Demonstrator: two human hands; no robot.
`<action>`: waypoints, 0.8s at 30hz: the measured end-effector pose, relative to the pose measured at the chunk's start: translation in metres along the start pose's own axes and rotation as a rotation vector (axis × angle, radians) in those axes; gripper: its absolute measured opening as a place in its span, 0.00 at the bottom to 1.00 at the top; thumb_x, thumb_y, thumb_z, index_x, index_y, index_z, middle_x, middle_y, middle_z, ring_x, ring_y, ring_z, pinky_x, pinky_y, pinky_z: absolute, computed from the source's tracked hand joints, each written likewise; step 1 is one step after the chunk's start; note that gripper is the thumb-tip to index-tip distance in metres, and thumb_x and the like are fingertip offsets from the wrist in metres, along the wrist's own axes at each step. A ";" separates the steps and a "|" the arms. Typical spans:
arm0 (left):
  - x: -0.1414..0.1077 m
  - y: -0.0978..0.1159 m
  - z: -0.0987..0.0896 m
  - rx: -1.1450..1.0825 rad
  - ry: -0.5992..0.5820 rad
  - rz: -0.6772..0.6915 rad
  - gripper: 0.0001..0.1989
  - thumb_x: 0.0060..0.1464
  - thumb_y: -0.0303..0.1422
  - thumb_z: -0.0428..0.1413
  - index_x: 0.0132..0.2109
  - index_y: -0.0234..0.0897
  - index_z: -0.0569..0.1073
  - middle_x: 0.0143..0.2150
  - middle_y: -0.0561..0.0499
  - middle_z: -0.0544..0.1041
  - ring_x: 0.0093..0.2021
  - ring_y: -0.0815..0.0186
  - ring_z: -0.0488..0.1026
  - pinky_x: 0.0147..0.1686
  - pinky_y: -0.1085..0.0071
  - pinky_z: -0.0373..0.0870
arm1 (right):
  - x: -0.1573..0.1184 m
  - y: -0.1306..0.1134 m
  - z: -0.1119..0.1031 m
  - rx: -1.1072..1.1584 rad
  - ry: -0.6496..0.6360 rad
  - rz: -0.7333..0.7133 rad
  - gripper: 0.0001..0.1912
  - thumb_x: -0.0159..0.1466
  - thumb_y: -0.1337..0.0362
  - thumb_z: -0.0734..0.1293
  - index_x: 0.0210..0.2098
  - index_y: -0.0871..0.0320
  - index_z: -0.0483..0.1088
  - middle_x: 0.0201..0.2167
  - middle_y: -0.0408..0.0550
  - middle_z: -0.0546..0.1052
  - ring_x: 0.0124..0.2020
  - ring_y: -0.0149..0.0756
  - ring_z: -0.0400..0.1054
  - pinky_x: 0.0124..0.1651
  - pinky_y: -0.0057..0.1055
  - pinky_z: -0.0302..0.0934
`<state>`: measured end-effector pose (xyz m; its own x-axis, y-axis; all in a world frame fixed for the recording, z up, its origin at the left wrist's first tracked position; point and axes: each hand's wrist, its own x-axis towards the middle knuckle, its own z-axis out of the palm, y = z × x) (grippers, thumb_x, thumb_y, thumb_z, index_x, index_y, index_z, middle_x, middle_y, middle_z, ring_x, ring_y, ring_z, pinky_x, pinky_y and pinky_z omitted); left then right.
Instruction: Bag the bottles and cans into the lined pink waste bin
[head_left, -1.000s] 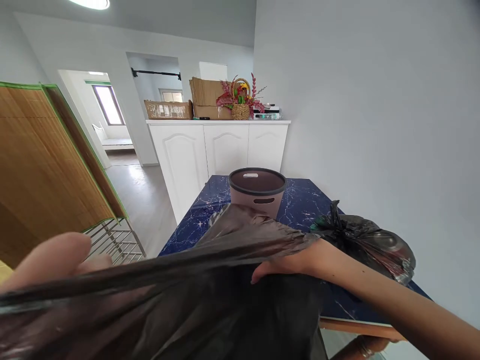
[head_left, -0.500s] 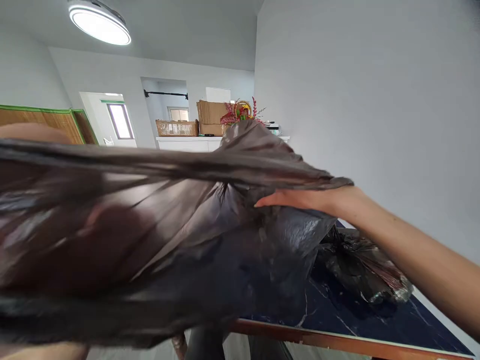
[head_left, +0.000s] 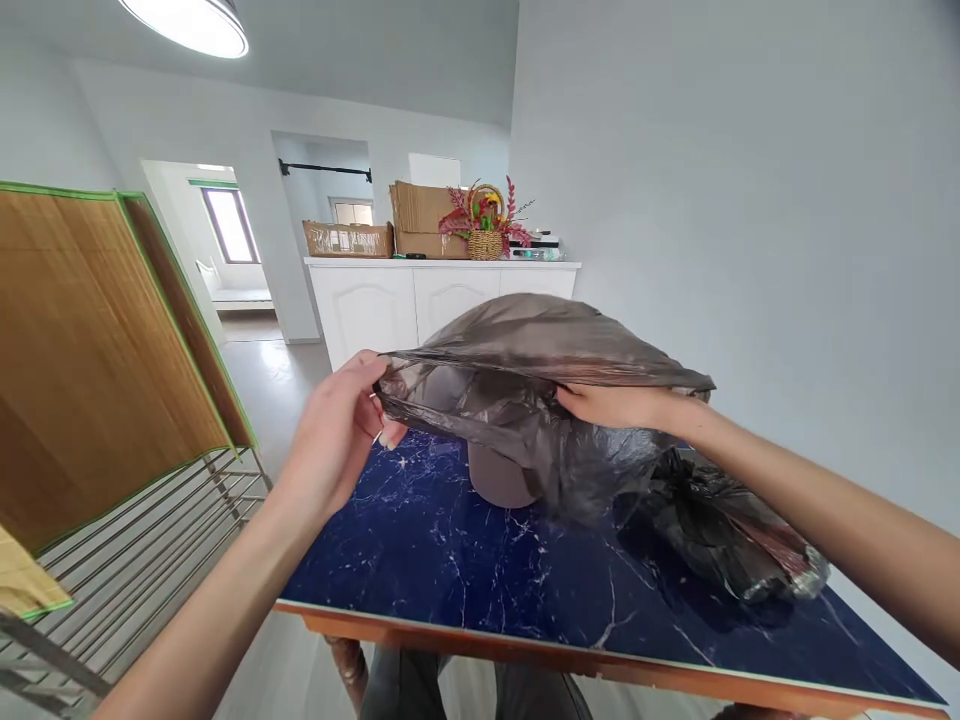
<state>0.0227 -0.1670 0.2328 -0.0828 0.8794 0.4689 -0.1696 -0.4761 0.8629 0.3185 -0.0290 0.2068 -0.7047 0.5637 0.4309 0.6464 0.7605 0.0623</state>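
Note:
A thin, dark, see-through plastic bag (head_left: 540,335) is stretched above the table with its mouth toward me. At the left end of the mouth, my left hand (head_left: 349,410) pinches the rim between thumb and fingers. My right hand (head_left: 611,403) reaches in through the opening from the right, the rim lying over its wrist. Film hides most of its fingers, so I cannot tell whether they grip anything. Below the bag a rounded grey-brown thing (head_left: 504,480) shows on the tabletop, its upper part covered by the film.
Another black plastic bag (head_left: 727,530), bunched up with contents, lies on the right of the dark blue marbled table (head_left: 420,560). To the left stands a metal rack (head_left: 150,560) beside a bamboo mat (head_left: 97,350). Behind, a white cabinet (head_left: 367,305) carries cardboard boxes and a flower basket (head_left: 485,243).
The bag has swung from the far left toward the middle, and its left end is drawn in. My left hand has come into clear view at the rim. My right hand stays inside the mouth.

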 end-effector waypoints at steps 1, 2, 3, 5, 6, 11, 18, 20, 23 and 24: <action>0.001 -0.006 -0.003 0.000 0.019 -0.012 0.14 0.58 0.35 0.62 0.27 0.39 0.68 0.20 0.58 0.65 0.17 0.74 0.60 0.20 0.75 0.64 | -0.001 -0.003 0.004 0.070 -0.060 0.003 0.24 0.75 0.56 0.56 0.62 0.51 0.76 0.59 0.51 0.81 0.62 0.54 0.74 0.68 0.51 0.66; 0.002 -0.010 -0.006 0.001 0.029 -0.022 0.15 0.58 0.35 0.63 0.27 0.39 0.68 0.20 0.58 0.64 0.17 0.74 0.59 0.20 0.75 0.64 | -0.002 -0.006 0.007 0.142 -0.119 0.014 0.24 0.75 0.55 0.57 0.63 0.50 0.76 0.62 0.50 0.80 0.64 0.54 0.73 0.69 0.51 0.65; 0.002 -0.014 -0.008 0.003 0.036 -0.031 0.15 0.58 0.36 0.63 0.27 0.39 0.68 0.20 0.58 0.64 0.17 0.74 0.59 0.20 0.75 0.63 | -0.003 -0.008 0.010 0.200 -0.162 0.027 0.25 0.74 0.52 0.59 0.65 0.49 0.75 0.63 0.49 0.79 0.65 0.55 0.72 0.69 0.53 0.65; 0.003 -0.018 -0.010 0.012 0.041 -0.053 0.15 0.58 0.37 0.63 0.27 0.40 0.67 0.20 0.58 0.63 0.18 0.73 0.59 0.20 0.75 0.63 | -0.005 -0.009 0.015 0.250 -0.185 0.035 0.28 0.73 0.48 0.62 0.67 0.49 0.73 0.64 0.49 0.79 0.66 0.58 0.71 0.70 0.56 0.64; 0.003 -0.020 -0.011 0.016 0.043 -0.064 0.15 0.58 0.37 0.63 0.27 0.40 0.67 0.20 0.58 0.63 0.18 0.73 0.59 0.20 0.74 0.64 | -0.005 -0.010 0.017 0.256 -0.170 0.037 0.29 0.72 0.47 0.63 0.67 0.49 0.73 0.63 0.50 0.79 0.66 0.59 0.71 0.70 0.57 0.63; 0.000 -0.016 -0.012 0.016 0.093 -0.058 0.14 0.56 0.38 0.63 0.27 0.40 0.68 0.20 0.59 0.63 0.17 0.73 0.56 0.18 0.74 0.62 | -0.007 -0.016 0.024 0.244 -0.075 0.021 0.25 0.74 0.45 0.61 0.60 0.51 0.77 0.61 0.51 0.81 0.63 0.59 0.73 0.69 0.56 0.64; -0.008 0.014 -0.007 -0.034 0.108 -0.034 0.18 0.57 0.38 0.62 0.24 0.39 0.64 0.17 0.60 0.59 0.15 0.75 0.50 0.15 0.74 0.55 | -0.021 -0.076 -0.012 0.383 -0.269 0.060 0.26 0.76 0.43 0.57 0.47 0.51 0.81 0.44 0.49 0.85 0.45 0.49 0.79 0.52 0.43 0.72; -0.009 0.022 -0.006 -0.032 0.070 -0.018 0.20 0.58 0.39 0.61 0.22 0.39 0.63 0.15 0.60 0.57 0.14 0.75 0.50 0.15 0.74 0.55 | -0.020 -0.082 -0.024 0.439 -0.292 0.066 0.29 0.78 0.44 0.53 0.45 0.51 0.80 0.42 0.47 0.85 0.44 0.47 0.79 0.54 0.42 0.71; -0.008 0.026 -0.005 -0.015 0.051 -0.007 0.22 0.59 0.39 0.60 0.22 0.39 0.62 0.15 0.60 0.56 0.15 0.75 0.50 0.16 0.74 0.56 | -0.007 -0.073 -0.032 0.444 -0.320 -0.001 0.24 0.78 0.51 0.54 0.53 0.51 0.80 0.52 0.47 0.84 0.53 0.46 0.78 0.61 0.41 0.69; -0.007 0.025 -0.004 -0.011 0.059 -0.012 0.21 0.58 0.39 0.60 0.22 0.39 0.62 0.16 0.59 0.56 0.15 0.75 0.50 0.16 0.74 0.55 | 0.000 -0.067 -0.032 0.426 -0.380 -0.037 0.23 0.77 0.54 0.56 0.55 0.51 0.80 0.55 0.46 0.84 0.55 0.46 0.78 0.61 0.41 0.69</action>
<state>0.0147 -0.1847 0.2507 -0.1382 0.8840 0.4466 -0.1813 -0.4659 0.8661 0.2841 -0.0904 0.2317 -0.8312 0.5507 0.0761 0.4998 0.8002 -0.3314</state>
